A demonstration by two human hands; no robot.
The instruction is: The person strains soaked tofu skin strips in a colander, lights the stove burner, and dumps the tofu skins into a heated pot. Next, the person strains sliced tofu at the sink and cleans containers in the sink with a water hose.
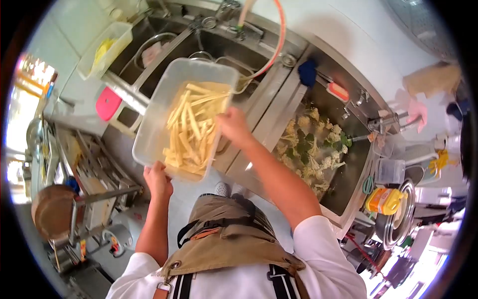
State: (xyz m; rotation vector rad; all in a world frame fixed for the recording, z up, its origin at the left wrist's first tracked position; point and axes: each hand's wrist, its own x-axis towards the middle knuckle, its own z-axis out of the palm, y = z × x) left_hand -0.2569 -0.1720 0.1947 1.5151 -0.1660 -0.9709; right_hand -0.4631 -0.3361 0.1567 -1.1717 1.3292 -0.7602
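Observation:
A translucent plastic tub [154, 119] is held up in front of the steel sinks and tilted. Inside it lie many pale yellow strips [191, 129], gathered toward its right and near side. My left hand [158, 180] is closed on the tub's near-left corner. My right hand [233, 127] grips the tub's right side, thumb over the rim. The tub hides part of the middle sink [229, 50] behind it.
At the right, a large sink [343, 192] holds cauliflower pieces [311, 149] in water. A red hose [283, 30] arches over the middle sink. A white container [122, 37] stands far left, a pink item [108, 103] below it. A yellow bottle [384, 201] and metal bowls [406, 219] are at right.

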